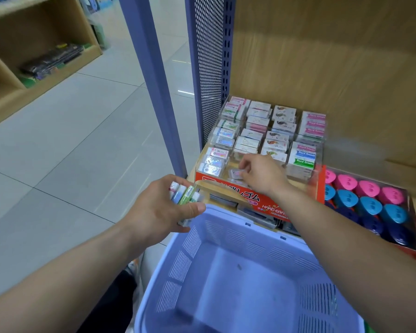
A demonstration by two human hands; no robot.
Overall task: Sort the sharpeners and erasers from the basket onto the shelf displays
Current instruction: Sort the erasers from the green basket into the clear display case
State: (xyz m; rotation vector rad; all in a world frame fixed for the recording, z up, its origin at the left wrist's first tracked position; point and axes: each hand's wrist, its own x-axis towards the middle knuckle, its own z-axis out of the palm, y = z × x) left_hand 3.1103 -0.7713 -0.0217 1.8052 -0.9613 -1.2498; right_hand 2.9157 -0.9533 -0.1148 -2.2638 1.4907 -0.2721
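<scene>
My left hand (162, 207) grips a stack of several wrapped erasers (184, 194) above the left rim of the lilac basket (202, 239). My right hand (259, 173) reaches into the front compartment of the clear eraser display (300, 174) on the shelf and pinches a small wrapped eraser (235, 173) there. Rows of boxed erasers (262, 131) fill the display's other compartments. Pink and blue heart-shaped sharpeners (368, 200) sit in a tray to the right. Nothing shows inside the basket apart from a small speck.
A purple perforated upright (211, 68) and post (151, 80) stand left of the shelf. A wooden back panel (334, 56) rises behind the display. Across the tiled floor (82, 140), a wooden shelf unit (34, 44) holds dark packets.
</scene>
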